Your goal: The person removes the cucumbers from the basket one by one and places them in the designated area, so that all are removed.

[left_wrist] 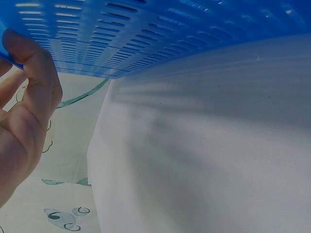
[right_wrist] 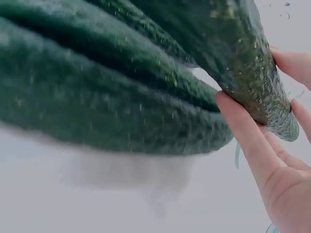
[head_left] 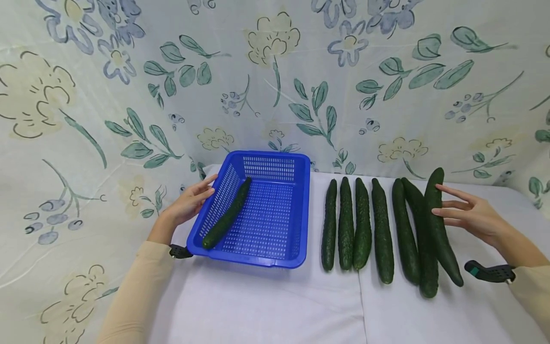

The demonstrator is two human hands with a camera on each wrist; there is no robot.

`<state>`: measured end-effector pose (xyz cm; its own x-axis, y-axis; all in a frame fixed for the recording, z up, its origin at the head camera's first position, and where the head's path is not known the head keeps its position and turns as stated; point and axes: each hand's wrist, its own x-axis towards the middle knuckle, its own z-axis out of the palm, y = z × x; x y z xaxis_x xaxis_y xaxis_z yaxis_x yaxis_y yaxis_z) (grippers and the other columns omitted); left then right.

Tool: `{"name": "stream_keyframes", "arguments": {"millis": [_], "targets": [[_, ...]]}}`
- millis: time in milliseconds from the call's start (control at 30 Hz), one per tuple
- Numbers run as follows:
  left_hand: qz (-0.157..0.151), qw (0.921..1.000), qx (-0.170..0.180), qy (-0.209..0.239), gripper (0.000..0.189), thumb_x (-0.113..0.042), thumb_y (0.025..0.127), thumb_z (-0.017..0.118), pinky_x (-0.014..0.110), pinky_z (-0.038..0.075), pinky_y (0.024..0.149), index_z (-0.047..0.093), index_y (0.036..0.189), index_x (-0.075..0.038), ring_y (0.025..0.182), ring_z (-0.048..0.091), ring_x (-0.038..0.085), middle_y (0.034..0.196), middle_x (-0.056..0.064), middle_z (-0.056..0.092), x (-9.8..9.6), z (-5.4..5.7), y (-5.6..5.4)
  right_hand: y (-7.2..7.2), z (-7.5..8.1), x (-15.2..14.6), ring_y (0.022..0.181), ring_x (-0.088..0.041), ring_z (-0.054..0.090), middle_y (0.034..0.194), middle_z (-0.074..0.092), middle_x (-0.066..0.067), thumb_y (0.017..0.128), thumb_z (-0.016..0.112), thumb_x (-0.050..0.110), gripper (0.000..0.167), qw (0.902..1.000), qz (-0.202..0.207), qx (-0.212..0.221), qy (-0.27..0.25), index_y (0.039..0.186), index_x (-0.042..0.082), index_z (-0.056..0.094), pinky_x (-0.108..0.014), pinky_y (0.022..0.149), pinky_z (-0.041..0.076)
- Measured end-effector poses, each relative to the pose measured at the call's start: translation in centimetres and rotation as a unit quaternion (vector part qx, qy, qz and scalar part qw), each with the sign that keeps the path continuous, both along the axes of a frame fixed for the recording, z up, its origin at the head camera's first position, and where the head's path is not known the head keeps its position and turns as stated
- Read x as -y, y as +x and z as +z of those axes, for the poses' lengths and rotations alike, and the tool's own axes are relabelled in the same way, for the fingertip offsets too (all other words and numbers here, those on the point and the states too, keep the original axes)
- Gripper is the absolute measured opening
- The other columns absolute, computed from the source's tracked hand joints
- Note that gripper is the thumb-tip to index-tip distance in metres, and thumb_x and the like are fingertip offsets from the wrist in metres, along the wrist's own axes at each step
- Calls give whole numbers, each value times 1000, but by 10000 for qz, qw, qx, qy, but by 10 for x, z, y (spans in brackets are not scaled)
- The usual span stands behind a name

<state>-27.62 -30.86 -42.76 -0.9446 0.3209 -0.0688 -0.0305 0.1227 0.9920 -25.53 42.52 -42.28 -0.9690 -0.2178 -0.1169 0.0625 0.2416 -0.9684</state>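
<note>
A blue plastic basket (head_left: 249, 260) with slotted walls stands on the table, tilted a little, with one cucumber (head_left: 227, 215) lying along its left side. My left hand (head_left: 191, 200) grips the basket's left rim; in the left wrist view the thumb (left_wrist: 41, 73) lies against the wall. On the right, my right hand (head_left: 477, 212) pinches a dark green cucumber (head_left: 438, 224) near its far end between thumb and fingers. That cucumber leans over its neighbours, apparently raised from the cloth. Beside it lies another cucumber (head_left: 423, 243), partly covered.
Several more cucumbers (head_left: 383, 231) lie roughly parallel between the basket and my right hand. White cloth (head_left: 258, 306) covers the table. Behind hangs a flowered curtain (head_left: 275, 95), close to the basket's far edge.
</note>
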Motion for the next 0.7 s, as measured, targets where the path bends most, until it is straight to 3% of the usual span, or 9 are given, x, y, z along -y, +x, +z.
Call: {"name": "stream_keyframes", "arguments": {"millis": [233,700], "targets": [[-24,10000,2,54,57,-21,108,47,18,42,52,24,160,-17,71,57,9,112,12,51,0,-1,0,4,-7,-12,94,0,64,108,60,25,99,60,2,74,9972,-19,-93,744,159,31,28,-26,73,56],[-6,10000,13,1,57,-22,108,47,18,46,56,24,160,-19,74,58,10,114,12,51,1,-1,-1,2,-21,-31,91,-1,66,105,57,26,98,63,5,76,9966,-143,25,807,159,33,26,-26,73,56]]}}
